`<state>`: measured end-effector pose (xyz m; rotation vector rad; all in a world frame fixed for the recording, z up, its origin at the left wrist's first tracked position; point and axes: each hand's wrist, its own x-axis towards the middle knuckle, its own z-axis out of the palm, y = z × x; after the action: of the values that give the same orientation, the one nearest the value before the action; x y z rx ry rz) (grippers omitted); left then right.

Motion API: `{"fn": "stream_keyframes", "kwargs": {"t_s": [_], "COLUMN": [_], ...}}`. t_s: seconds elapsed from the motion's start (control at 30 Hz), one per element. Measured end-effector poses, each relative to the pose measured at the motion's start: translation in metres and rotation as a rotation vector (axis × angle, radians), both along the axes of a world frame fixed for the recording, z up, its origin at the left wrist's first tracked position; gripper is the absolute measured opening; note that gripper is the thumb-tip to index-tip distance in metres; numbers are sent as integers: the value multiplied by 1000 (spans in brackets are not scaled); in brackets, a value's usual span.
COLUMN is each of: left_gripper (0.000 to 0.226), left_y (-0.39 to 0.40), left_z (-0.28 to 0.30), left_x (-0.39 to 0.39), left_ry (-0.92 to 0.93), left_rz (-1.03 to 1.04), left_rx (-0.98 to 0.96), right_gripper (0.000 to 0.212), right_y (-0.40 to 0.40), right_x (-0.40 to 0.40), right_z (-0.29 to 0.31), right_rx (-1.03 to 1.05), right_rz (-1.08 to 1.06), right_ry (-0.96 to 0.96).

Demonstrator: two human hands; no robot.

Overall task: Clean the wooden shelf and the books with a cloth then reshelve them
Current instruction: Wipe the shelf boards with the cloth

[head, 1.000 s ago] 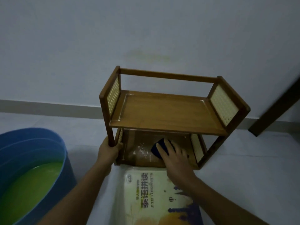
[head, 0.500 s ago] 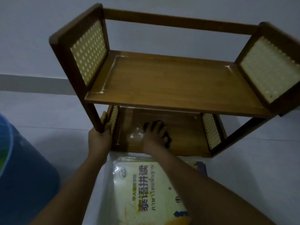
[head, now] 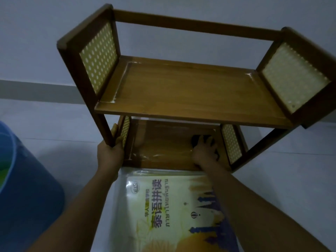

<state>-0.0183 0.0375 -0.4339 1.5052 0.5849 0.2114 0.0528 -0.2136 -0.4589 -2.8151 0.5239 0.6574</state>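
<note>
A two-tier wooden shelf (head: 190,93) with woven side panels stands on the floor against the wall. My left hand (head: 110,153) grips its front left leg. My right hand (head: 204,152) reaches into the lower tier near its right side and presses a dark cloth (head: 197,140) flat on the lower board. Wet streaks shine on that board to the left of the cloth. A yellow book (head: 172,211) wrapped in clear plastic lies on the floor just in front of the shelf, between my forearms.
A blue bucket (head: 27,193) stands at the left edge, close to my left forearm. A grey baseboard (head: 36,91) runs along the wall behind the shelf. Pale floor (head: 291,179) stretches to the right of the shelf.
My right hand has slid the cloth from the left-middle of the lower board to its right side. The camera has moved closer to the shelf. My left hand keeps hold of the leg.
</note>
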Motion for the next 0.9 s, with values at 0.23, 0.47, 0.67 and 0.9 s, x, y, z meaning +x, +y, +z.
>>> {"fn": "stream_keyframes", "kwargs": {"t_s": [0.23, 0.47, 0.67, 0.9], "left_gripper": [50, 42, 45, 43], "left_y": [-2, 6, 9, 13], "left_z": [6, 5, 8, 3], "left_x": [-5, -6, -5, -11], "left_ry": [-35, 15, -27, -29], "left_rz": [2, -25, -160, -147], "left_rx": [33, 44, 124, 124], "right_gripper": [84, 78, 77, 56], "right_y": [179, 21, -38, 67], "right_x": [-44, -16, -1, 36], "right_z": [3, -4, -4, 11], "right_rx": [371, 125, -68, -27], "right_rz": [595, 361, 116, 60], "right_ry": [2, -22, -90, -152]}}
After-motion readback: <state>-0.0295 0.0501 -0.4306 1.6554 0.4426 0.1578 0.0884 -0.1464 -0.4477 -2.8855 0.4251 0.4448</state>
